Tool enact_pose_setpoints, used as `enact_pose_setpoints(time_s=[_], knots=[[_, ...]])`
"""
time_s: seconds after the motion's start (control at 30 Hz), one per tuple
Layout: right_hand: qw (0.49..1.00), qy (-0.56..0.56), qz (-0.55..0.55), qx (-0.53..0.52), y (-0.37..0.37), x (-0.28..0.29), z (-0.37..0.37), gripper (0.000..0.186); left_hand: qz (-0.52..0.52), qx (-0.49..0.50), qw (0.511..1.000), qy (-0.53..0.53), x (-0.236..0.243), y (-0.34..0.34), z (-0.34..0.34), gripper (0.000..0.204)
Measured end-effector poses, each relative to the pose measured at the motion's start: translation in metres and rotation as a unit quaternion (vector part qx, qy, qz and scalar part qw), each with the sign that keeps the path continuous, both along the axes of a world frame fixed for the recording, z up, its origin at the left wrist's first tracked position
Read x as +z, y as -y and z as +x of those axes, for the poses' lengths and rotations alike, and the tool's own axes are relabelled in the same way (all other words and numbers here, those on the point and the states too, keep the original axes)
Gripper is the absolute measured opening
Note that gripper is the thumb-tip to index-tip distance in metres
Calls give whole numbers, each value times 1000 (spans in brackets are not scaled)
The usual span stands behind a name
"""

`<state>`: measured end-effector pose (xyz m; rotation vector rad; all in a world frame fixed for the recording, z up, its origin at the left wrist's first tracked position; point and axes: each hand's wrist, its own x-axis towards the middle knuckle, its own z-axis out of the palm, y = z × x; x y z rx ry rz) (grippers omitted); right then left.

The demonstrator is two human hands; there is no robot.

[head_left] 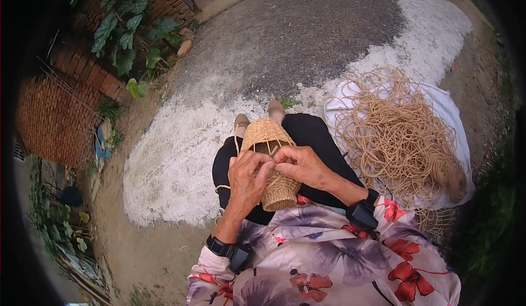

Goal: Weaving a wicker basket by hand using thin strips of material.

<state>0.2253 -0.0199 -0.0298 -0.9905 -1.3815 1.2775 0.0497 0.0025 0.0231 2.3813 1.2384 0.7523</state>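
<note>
A tan woven fibre basket (267, 130) is held lengthwise above a dark-trousered lap (322, 141), its near end rounded like a short tube. Dense weaving is interrupted midway by an opening crossed by bare strands.

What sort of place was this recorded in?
Outdoors, probably a yard or lane beside a building: rough, patchy ground, red brickwork and leafy plants on the left.

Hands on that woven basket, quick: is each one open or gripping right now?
Left hand: closed, pinching at the woven basket; exact grip hidden.
Right hand: closed, pinching there too; exact grip hidden.
</note>
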Motion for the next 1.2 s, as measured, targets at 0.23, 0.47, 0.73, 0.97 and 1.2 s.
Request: enact_pose_setpoints(time_s=[0.23,0.47,0.73,0.97,1.2], knots=[[966,-193,-165,58,4,-8,6,9,-78,69,986,128,2,1,8,9],[939,-283,-187,53,6,-7,2,11,-87,74,991,73,-2,4,11,12],[969,-171,-165,63,5,1,2,21,-82,52,991,89,0,9,7,11],[970,-171,-167,53,5,1,1,21,-56,27,993,102,-3,12,3,9],[970,-178,-162,39,5,-2,-1,17,-61,23,996,65,-5,12,2,8]])
